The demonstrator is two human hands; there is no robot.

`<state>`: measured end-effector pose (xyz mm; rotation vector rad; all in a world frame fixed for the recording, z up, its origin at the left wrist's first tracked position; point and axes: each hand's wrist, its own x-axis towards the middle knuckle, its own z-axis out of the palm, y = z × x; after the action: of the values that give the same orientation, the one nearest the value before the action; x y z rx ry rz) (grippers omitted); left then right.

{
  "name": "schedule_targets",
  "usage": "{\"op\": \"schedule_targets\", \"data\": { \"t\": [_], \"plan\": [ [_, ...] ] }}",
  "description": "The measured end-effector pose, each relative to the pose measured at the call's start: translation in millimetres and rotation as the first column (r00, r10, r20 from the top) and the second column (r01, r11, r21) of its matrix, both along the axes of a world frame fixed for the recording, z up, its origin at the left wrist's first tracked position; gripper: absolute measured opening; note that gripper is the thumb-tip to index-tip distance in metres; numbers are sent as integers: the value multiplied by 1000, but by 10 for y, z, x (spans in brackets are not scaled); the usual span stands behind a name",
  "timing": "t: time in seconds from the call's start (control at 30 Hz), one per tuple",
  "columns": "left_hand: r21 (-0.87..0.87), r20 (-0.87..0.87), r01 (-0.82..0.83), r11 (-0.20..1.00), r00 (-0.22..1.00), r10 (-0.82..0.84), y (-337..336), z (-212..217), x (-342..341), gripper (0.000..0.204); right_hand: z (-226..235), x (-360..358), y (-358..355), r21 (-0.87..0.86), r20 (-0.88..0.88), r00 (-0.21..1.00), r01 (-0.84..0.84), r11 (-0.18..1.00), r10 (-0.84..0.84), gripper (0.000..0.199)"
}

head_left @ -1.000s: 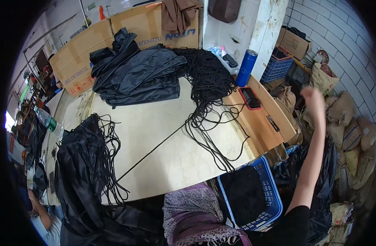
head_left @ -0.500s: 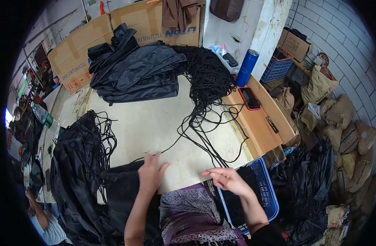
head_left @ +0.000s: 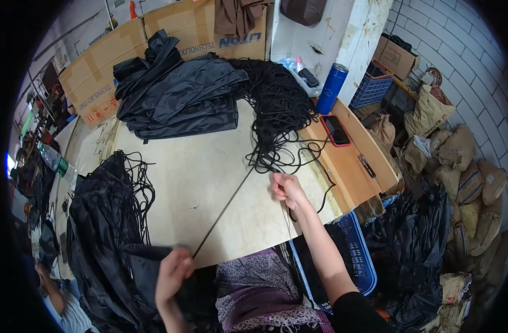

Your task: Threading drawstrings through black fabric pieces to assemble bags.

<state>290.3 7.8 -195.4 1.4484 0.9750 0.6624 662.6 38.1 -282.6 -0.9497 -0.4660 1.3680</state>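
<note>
A single black cord (head_left: 223, 213) runs taut across the pale tabletop (head_left: 182, 183) from a tangle of loops to my left hand (head_left: 174, 272). That hand is closed on its end near the front edge, slightly smeared by motion. At the near side of the loops, my right hand (head_left: 287, 188) has its fingers curled around black cords (head_left: 273, 165); how many is hidden. A thin strand hangs below it toward the table edge. The large heap of black cord (head_left: 279, 91) lies behind. Black fabric pieces (head_left: 101, 211) with cords attached drape over the table's left side, close to my left hand.
Folded black fabric (head_left: 179, 97) lies at the back, before a cardboard sheet (head_left: 182, 33). A blue bottle (head_left: 332, 89) and a red-cased phone (head_left: 335, 131) stand on the right ledge. Below is a blue basket (head_left: 362, 261); sacks (head_left: 459, 150) are piled beyond. Another person's arm (head_left: 51, 288) shows at lower left.
My left hand has moved down and left, drawing the cord tight. My right hand has gone up and away from the front edge to the loops, and the cords there are bunched farther back.
</note>
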Motion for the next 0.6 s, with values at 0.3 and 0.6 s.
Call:
{"op": "schedule_targets", "data": {
  "t": [0.3,0.6],
  "plan": [
    [41,98,-252,967,964,247,-592,133,-1015,38,74,-92,-58,-89,220,975,59,994,-38,26],
    [-60,6,-364,930,931,365,-792,110,-940,21,146,-568,368,-108,-141,943,-318,942,302,22]
  ]
}}
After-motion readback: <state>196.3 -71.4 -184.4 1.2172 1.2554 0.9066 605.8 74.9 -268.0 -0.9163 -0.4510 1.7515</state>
